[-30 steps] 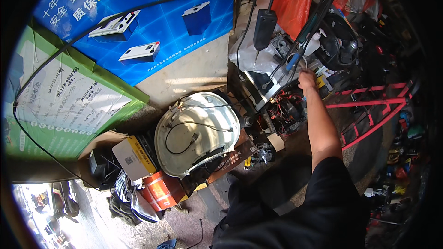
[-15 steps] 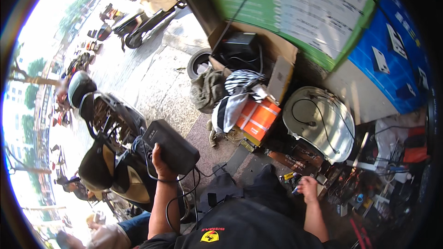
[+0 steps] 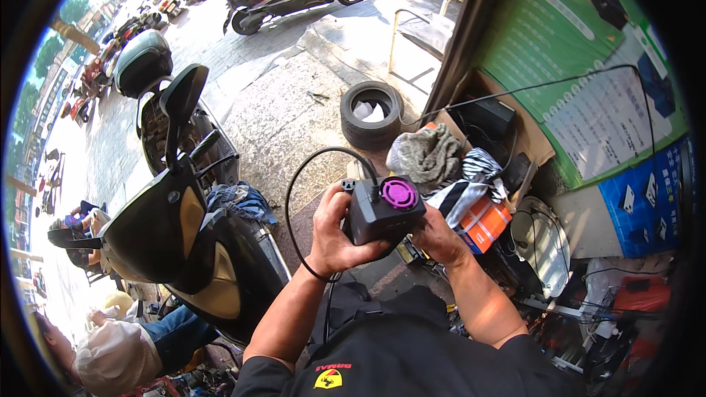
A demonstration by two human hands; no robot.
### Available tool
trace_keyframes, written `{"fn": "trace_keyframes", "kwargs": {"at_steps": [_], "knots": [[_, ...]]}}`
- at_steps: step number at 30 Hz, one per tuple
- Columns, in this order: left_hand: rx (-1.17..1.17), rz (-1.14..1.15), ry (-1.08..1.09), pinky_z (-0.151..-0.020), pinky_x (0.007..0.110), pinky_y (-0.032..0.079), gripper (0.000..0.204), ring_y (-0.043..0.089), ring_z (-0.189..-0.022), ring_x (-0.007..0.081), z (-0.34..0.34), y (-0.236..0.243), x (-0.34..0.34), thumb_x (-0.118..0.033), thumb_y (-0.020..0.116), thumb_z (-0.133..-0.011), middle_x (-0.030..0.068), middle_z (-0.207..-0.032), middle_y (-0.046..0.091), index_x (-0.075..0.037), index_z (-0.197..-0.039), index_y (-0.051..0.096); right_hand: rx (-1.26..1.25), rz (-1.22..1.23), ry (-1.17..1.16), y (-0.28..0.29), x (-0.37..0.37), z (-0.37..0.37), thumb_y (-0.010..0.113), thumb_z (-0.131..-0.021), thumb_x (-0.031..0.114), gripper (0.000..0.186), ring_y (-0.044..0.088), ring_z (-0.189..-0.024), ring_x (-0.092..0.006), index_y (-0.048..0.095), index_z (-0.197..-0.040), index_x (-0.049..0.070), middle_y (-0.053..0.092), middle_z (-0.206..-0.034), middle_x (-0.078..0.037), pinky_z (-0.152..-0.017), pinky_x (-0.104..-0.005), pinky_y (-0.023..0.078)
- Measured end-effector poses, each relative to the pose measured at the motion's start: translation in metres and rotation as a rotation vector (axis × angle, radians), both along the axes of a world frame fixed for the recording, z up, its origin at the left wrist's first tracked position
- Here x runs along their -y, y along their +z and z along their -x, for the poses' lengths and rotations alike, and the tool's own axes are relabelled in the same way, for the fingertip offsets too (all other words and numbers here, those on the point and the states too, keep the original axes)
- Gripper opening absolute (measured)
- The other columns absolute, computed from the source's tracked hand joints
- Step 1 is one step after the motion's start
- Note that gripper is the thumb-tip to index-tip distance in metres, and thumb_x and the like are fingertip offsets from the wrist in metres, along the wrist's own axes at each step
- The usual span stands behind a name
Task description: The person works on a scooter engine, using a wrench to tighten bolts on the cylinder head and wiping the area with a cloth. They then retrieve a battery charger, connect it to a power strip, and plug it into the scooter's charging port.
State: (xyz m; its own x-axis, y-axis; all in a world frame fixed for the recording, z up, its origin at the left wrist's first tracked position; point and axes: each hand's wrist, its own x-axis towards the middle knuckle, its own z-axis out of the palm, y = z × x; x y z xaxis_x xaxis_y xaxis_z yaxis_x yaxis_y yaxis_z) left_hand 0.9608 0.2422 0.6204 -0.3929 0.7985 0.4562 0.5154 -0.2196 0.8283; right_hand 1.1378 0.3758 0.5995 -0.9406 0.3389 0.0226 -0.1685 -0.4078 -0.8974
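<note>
A black box-shaped charger (image 3: 371,213) is held up in front of my body, its end with a round purple fan grille (image 3: 399,193) facing me. My left hand (image 3: 334,235) grips its left side, thumb up along the edge. On the right, my right hand (image 3: 440,239) is closed against the other side, its fingertips partly hidden behind the case. A black cable (image 3: 288,209) leaves this end, loops out to the left and passes down by my left wrist. Beside my left thumb sits a small black plug (image 3: 348,185).
A black and gold scooter (image 3: 213,265) stands close at my left, with a person (image 3: 118,356) behind it. Ahead lies a tyre (image 3: 370,116). To the right are piled cloths (image 3: 434,158), an orange box (image 3: 482,224), a pale shell-like cover (image 3: 540,246) and cluttered tools.
My right hand has come from low on the right to the charger, which only my left hand held before. The charger has turned, showing its purple fan. The view has swung left.
</note>
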Motion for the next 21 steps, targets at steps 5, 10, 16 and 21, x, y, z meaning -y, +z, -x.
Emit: {"fn": "trace_keyframes", "kwargs": {"at_steps": [5,10,16,21], "knots": [[-0.009,0.009,0.032,-0.077,0.041,0.049,0.064,0.059,-0.089,0.0354,0.057,-0.002,0.009,-0.042,0.082,-0.059,0.0224,-0.104,0.055,0.003,-0.099,0.058,0.093,-0.074,-0.074,-0.003,0.023,0.069,0.079,-0.073,-0.002,0.058,0.061,-0.109,-0.0148,0.058,-0.127,0.007,0.065,-0.117,-0.003,-0.096,-0.0322,0.048],[0.623,0.083,0.096,-0.066,0.032,0.045,0.032,0.057,-0.075,0.0178,0.109,-0.043,0.000,-0.029,0.060,-0.092,0.0117,-0.084,0.059,0.002,-0.095,0.063,-0.055,0.328,-0.167,-0.005,0.003,0.123,0.076,-0.078,0.009,0.053,0.065,-0.106,-0.0230,0.058,-0.127,0.002,0.067,-0.116,-0.009,-0.096,-0.0368,0.050],[0.566,0.516,0.546,-0.048,0.027,0.037,0.028,0.047,-0.055,0.0080,0.187,-0.151,0.024,-0.015,0.066,-0.088,0.0002,-0.061,0.054,-0.004,-0.066,0.053,-0.100,0.631,-0.390,-0.022,-0.067,0.222,0.068,-0.088,0.037,0.044,0.068,-0.095,-0.0258,0.064,-0.117,0.004,0.070,-0.105,-0.011,-0.088,-0.0398,0.054],[1.064,0.578,0.533,-0.049,0.028,0.040,0.029,0.048,-0.056,0.0086,0.224,-0.201,0.036,-0.022,0.068,-0.089,-0.0008,-0.062,0.051,-0.005,-0.071,0.053,-0.065,0.657,-0.427,-0.073,-0.145,0.331,0.062,-0.093,0.037,0.038,0.069,-0.087,-0.0254,0.064,-0.113,0.005,0.071,-0.101,-0.009,-0.080,-0.0393,0.057]]}}
